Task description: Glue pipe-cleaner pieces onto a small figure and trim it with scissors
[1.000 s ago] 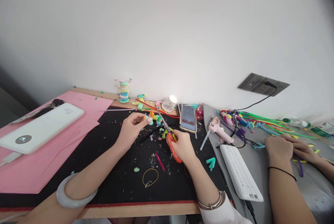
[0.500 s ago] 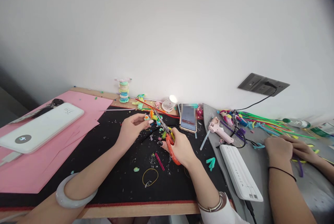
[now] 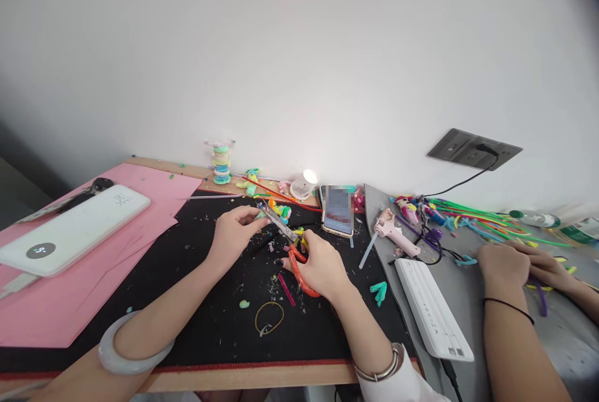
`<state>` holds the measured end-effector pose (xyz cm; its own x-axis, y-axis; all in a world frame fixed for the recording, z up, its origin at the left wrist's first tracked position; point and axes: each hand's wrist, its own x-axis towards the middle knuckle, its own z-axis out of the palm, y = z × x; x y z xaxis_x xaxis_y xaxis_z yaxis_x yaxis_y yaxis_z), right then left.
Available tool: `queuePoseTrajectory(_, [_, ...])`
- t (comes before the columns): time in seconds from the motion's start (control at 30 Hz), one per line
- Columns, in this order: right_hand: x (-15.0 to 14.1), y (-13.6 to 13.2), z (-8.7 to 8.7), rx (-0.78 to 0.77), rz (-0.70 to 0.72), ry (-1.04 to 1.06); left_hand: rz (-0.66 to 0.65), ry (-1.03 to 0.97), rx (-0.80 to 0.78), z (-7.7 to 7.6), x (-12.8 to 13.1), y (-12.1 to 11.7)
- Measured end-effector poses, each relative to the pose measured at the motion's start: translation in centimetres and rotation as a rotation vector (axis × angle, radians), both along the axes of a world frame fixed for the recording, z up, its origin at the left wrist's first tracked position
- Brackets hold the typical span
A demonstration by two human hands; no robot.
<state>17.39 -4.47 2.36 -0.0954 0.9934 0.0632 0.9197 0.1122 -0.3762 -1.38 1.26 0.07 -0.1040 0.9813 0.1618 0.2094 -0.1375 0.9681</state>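
My left hand (image 3: 235, 231) pinches a small colourful pipe-cleaner piece (image 3: 260, 214) just above the black mat (image 3: 187, 302). In my right hand (image 3: 319, 266) are orange-handled scissors (image 3: 289, 246), fingers through the loops. Their metal blades point up-left and reach the piece at my left fingertips. Short pipe-cleaner scraps lie scattered under both hands, among them a magenta bit (image 3: 286, 289), a yellow ring (image 3: 270, 318) and a teal piece (image 3: 379, 291).
A phone (image 3: 337, 210) and a paper cup (image 3: 304, 185) sit behind my hands. On the left, pink paper (image 3: 56, 302) carries a white power bank (image 3: 70, 229). On the grey mat at right: a pink glue gun (image 3: 392, 231), a white keyboard (image 3: 433, 309), loose pipe cleaners (image 3: 482, 222) and another person's hands (image 3: 519, 268).
The scissors have swung left, their blades moving from beside the phone to the piece in my left fingers. My right hand shifted slightly left with them.
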Motion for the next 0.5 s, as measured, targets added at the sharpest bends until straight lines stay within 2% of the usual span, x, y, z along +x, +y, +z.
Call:
queuePoseTrajectory(0.13, [0.06,0.04,0.03,-0.012,-0.004,-0.014,0.012,0.029,0.0,-0.16,-0.05,0.01])
queuePoseTrajectory(0.27, [0.09,0.09,-0.05,-0.013,-0.008,-0.02,-0.086,0.001,-0.018,0.03,0.01,-0.03])
queuePoseTrajectory(0.4, [0.22,0.17,-0.13,-0.003,-0.022,-0.006,-0.14,-0.001,0.035,0.48,0.26,-0.24])
queuePoseTrajectory(0.5, [0.28,0.22,-0.09,-0.005,-0.029,0.004,-0.165,-0.1,0.01,0.64,0.44,-0.35])
